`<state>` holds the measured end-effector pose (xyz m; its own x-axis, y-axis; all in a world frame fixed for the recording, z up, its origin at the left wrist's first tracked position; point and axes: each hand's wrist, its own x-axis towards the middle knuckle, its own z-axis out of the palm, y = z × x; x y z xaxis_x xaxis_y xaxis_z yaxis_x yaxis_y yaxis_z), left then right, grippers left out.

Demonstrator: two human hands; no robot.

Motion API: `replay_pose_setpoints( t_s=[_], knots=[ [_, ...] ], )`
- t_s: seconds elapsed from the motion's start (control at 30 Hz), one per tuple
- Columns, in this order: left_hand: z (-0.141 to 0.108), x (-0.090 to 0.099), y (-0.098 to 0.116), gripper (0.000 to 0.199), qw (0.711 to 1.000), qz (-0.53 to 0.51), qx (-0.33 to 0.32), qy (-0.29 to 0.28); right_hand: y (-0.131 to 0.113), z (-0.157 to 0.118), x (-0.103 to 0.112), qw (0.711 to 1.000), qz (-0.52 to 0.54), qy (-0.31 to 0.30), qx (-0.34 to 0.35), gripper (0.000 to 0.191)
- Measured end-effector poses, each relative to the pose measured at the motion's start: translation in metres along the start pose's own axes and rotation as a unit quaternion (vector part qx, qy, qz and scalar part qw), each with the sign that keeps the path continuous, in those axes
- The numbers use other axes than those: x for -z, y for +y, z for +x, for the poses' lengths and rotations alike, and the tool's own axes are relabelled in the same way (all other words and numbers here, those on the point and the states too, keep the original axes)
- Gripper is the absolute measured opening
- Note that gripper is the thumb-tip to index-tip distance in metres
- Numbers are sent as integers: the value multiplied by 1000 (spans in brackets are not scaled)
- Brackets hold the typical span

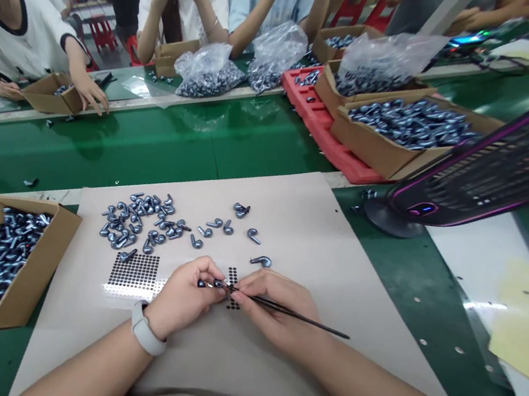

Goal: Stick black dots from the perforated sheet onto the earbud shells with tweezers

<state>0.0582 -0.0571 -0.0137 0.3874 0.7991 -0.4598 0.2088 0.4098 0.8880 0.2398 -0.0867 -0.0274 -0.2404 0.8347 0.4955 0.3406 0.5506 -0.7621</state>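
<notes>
My left hand (191, 298), with a grey band on the wrist, pinches a dark blue earbud (217, 283) above the cardboard sheet (308, 217). Black tweezers (305, 317) are held in my right hand (276, 301), their tips close to that earbud. Beneath the hands lies a small strip of black dots (233, 274), partly covered by my fingers. A larger clear sheet of black dots (135, 272) is to the left of my left hand. Loose earbuds (138, 212) form a cluster beyond it, and a single earbud (261, 261) rests just past my right hand.
To the left stands a cardboard box of earbuds (61, 242); another open box (391, 166) sits beyond, beside a red tray (330, 139). A black fan-like device (484, 178) juts in from the right. Co-workers sit across the green conveyor belt (158, 141).
</notes>
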Motion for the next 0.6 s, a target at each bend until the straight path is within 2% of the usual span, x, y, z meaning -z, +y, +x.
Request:
replay_pose_setpoints(
  t_s=[0.37, 0.6],
  knots=[
    [-1, -1, 0, 14, 1000, 23, -11, 3, -3, 3, 2, 999, -14, -15, 35, 16],
    [0, -1, -2, 14, 1000, 15, -11, -5, -3, 2, 2, 1000, -2, -16, 22, 16]
  ],
)
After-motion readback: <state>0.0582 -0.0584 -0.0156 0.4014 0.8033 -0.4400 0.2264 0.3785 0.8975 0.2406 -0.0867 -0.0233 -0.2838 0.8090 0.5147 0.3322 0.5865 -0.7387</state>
